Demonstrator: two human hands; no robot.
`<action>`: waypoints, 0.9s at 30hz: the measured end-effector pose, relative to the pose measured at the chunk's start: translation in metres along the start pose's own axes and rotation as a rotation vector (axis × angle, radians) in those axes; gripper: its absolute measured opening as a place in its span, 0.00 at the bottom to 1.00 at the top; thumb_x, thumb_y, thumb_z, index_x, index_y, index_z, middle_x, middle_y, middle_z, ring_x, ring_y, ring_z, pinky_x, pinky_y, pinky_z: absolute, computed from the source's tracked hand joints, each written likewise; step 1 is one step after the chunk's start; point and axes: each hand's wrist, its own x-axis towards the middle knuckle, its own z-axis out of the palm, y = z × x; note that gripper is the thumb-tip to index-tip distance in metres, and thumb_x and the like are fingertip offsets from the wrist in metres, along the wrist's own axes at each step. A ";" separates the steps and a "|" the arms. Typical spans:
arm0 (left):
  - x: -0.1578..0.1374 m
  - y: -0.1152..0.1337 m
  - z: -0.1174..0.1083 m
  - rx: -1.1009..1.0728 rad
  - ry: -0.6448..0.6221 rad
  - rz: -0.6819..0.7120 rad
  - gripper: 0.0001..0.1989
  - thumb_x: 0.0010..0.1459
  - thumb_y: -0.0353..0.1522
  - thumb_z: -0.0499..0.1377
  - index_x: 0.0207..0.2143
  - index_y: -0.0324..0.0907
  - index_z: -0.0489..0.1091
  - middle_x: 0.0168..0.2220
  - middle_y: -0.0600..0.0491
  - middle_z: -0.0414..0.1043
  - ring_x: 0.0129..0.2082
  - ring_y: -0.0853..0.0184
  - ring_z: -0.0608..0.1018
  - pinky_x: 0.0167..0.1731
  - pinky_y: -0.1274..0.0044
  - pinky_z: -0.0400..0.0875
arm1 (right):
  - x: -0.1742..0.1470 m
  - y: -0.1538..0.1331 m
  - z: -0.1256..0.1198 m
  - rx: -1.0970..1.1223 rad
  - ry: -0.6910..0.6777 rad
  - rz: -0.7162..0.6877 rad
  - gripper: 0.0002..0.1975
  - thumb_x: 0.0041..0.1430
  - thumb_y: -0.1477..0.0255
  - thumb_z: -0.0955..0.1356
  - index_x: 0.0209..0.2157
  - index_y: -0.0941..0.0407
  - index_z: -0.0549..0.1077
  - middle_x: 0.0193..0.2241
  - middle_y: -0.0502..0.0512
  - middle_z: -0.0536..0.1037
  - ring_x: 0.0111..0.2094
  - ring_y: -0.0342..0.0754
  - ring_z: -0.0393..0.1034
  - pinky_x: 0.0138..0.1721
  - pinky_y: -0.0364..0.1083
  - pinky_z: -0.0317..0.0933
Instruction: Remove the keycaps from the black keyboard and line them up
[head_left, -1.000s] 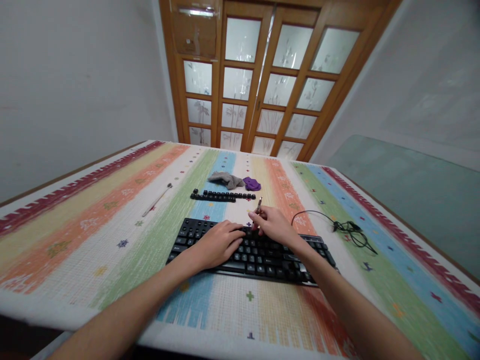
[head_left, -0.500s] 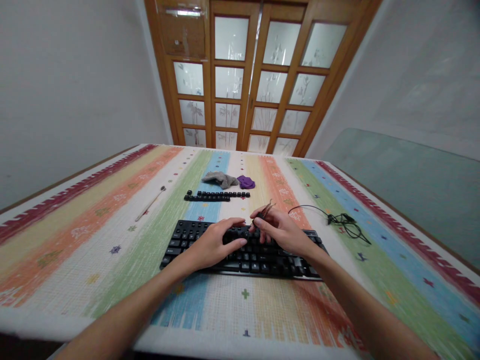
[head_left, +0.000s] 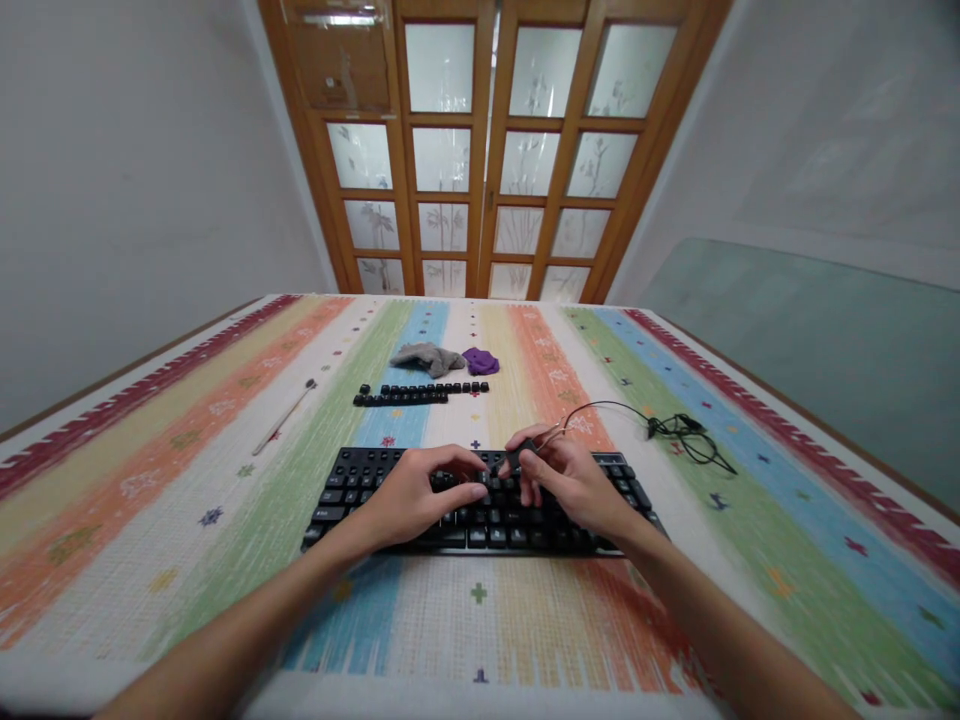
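Note:
A black keyboard (head_left: 442, 535) lies on the striped tablecloth in front of me, with some of its keys hidden under my hands. My left hand (head_left: 420, 492) rests over its middle; thumb and forefinger are apart, their tips at the keys. Just to the right, my right hand (head_left: 566, 478) pinches what looks like a keycap puller (head_left: 519, 455), black with thin wire prongs pointing up and away. Its black end is close to my left fingertips. Beyond the keyboard, loose black keycaps (head_left: 420, 393) stand in two rows.
A grey cloth (head_left: 427, 358) and a purple cloth (head_left: 481, 361) lie behind the keycaps. On the left is a thin brush (head_left: 285, 417). The keyboard's coiled cable (head_left: 686, 430) lies at the right. Wooden glazed doors (head_left: 487, 150) stand past the table's far edge.
My left thumb and forefinger have come closer together over the keys. The puller in my right hand has tilted, its prongs now leaning more to the right. The view has shifted slightly.

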 end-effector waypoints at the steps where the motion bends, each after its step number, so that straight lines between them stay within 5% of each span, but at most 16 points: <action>1: 0.001 0.002 -0.002 0.075 -0.019 0.026 0.09 0.60 0.34 0.63 0.42 0.42 0.74 0.40 0.51 0.79 0.40 0.65 0.79 0.45 0.71 0.73 | -0.001 0.001 0.000 -0.013 0.005 -0.002 0.19 0.61 0.54 0.67 0.41 0.55 0.67 0.30 0.53 0.78 0.21 0.42 0.69 0.22 0.42 0.61; 11: 0.021 0.009 -0.015 0.427 -0.167 0.352 0.07 0.63 0.28 0.56 0.43 0.41 0.70 0.54 0.44 0.66 0.55 0.60 0.71 0.55 0.66 0.70 | -0.009 0.004 0.008 -0.407 0.150 -0.093 0.11 0.65 0.64 0.65 0.34 0.56 0.72 0.24 0.51 0.75 0.23 0.45 0.71 0.29 0.46 0.63; 15: 0.039 0.005 -0.025 0.455 -0.033 0.459 0.07 0.63 0.29 0.58 0.43 0.42 0.71 0.51 0.46 0.67 0.53 0.62 0.72 0.53 0.66 0.70 | -0.005 0.009 0.004 -0.256 0.252 -0.022 0.12 0.65 0.61 0.65 0.40 0.56 0.70 0.27 0.51 0.76 0.20 0.44 0.70 0.24 0.44 0.63; 19: 0.068 -0.021 -0.040 0.572 0.136 0.469 0.05 0.62 0.30 0.60 0.41 0.42 0.72 0.50 0.46 0.67 0.53 0.59 0.71 0.53 0.62 0.70 | -0.004 0.010 0.003 -0.201 0.337 -0.020 0.15 0.63 0.59 0.66 0.42 0.57 0.70 0.30 0.53 0.77 0.21 0.43 0.71 0.23 0.44 0.64; 27: 0.104 -0.087 -0.050 0.801 0.102 0.311 0.03 0.57 0.28 0.61 0.35 0.41 0.73 0.48 0.46 0.66 0.51 0.55 0.68 0.53 0.58 0.67 | -0.008 0.005 0.005 -0.260 0.345 -0.060 0.13 0.64 0.61 0.66 0.40 0.57 0.72 0.30 0.53 0.77 0.20 0.42 0.71 0.24 0.43 0.64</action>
